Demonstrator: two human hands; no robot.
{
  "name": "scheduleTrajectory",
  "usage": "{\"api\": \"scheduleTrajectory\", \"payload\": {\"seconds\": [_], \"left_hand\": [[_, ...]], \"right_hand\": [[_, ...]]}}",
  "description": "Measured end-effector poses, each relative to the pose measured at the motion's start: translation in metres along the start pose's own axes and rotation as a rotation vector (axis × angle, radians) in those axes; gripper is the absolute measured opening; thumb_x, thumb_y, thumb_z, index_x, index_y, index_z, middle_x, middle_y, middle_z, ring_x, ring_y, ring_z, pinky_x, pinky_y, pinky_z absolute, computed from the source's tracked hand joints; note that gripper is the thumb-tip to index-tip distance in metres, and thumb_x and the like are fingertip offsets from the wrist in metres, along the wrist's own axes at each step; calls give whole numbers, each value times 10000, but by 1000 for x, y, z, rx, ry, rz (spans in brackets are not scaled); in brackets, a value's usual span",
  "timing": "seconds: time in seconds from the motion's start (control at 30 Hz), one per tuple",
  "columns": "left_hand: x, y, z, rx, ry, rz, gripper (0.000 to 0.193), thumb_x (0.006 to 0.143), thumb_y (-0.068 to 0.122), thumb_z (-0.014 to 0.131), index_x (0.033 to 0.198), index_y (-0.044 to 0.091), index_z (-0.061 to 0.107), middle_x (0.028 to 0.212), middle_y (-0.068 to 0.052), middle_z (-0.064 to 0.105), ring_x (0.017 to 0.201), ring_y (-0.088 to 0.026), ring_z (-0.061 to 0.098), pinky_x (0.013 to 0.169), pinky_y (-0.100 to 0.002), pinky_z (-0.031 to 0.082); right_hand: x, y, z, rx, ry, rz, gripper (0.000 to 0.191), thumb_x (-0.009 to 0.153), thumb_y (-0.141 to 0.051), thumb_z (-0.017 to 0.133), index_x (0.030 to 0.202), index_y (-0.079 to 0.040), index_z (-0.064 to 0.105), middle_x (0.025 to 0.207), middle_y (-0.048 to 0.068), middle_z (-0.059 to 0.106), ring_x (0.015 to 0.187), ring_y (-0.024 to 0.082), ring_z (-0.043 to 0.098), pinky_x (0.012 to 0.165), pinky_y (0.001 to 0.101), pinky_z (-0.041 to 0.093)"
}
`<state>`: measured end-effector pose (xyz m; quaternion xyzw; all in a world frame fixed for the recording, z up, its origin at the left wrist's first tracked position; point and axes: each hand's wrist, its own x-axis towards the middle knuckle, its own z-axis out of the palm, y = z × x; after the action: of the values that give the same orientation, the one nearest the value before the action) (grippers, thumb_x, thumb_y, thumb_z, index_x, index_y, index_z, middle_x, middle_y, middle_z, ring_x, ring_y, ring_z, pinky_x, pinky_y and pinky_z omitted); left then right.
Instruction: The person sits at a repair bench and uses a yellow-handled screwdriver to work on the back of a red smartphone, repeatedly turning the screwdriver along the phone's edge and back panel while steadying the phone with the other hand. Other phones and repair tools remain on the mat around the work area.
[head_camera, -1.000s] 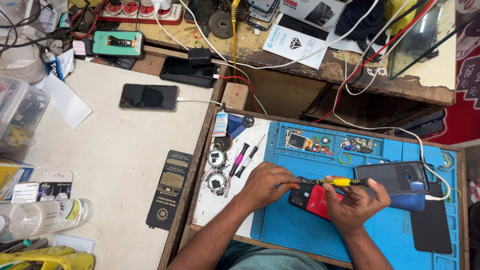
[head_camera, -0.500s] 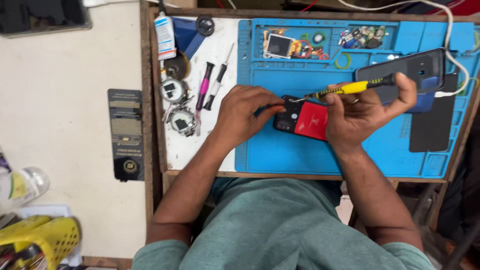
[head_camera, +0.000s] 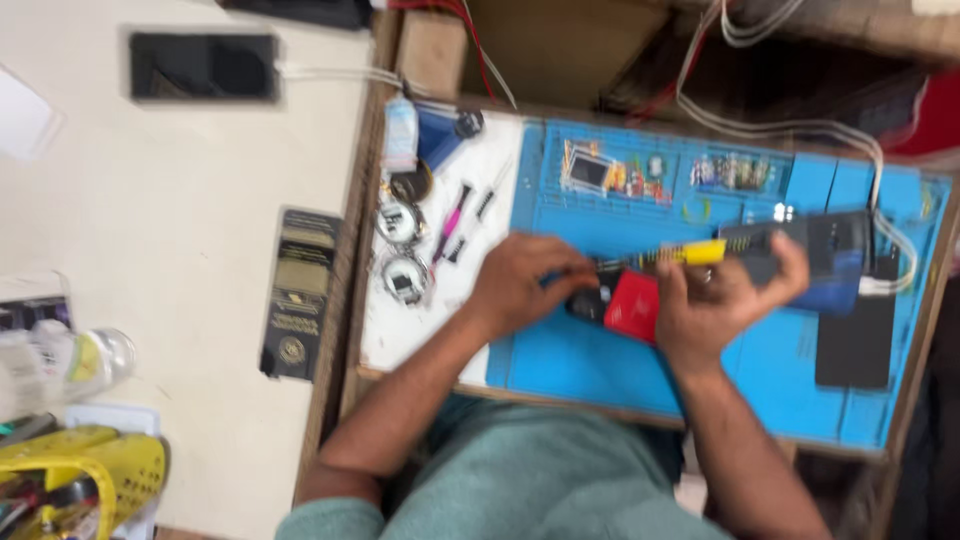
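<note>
I took the blue work mat (head_camera: 600, 360) as my landmark. Near the middle of this mat lay the small red and black phone (head_camera: 622, 303), flat on it. My left hand (head_camera: 525, 283) rested on the left end of the phone; the fingers were curled down on it and pressed it to the mat, though the blur did not let me see each finger clearly. My right hand (head_camera: 715, 305) was just right of the phone, and its fingers were clenched around the yellow-handled screwdriver (head_camera: 668, 257), which lay almost level above the phone with its dark shaft pointing left, toward my left hand.

I judged the phone to be light, stiff and rather slippery on its smooth shell, and fragile inside, so it was better held by its two long edges than by the face. The screwdriver looked light and thin; the yellow handle was the good place to take it.

At the right side of the mat a dark phone (head_camera: 810, 250) lay on a blue one, with a white cable (head_camera: 880, 190) going to them. Left of the mat, on a white part of the surface (head_camera: 425, 330), were two round metal parts (head_camera: 402, 250) and a pink tool (head_camera: 448, 225).
</note>
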<state>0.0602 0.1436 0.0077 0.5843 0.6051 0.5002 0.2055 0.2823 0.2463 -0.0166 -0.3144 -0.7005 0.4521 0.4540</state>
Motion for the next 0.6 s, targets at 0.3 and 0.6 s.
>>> {"api": "scheduleTrajectory", "payload": {"seconds": [0.3,0.6], "left_hand": [[8,11,-13,17,7,12,186,878,293,809,936,119,776,910,-20,764,827,-214,741,752,-343,546],[7,12,-14,-6,2,4,185,902,287,792,947,108,775,910,-28,760,816,-211,739,743,-338,552]], "right_hand": [[17,-10,16,82,-14,-28,788,1021,91,665,1507,-175,105,1125,269,689,987,221,734,903,290,632],[16,-9,16,89,-14,-21,790,1018,86,665,1511,-170,104,1128,282,682,990,223,732,911,296,634]]}}
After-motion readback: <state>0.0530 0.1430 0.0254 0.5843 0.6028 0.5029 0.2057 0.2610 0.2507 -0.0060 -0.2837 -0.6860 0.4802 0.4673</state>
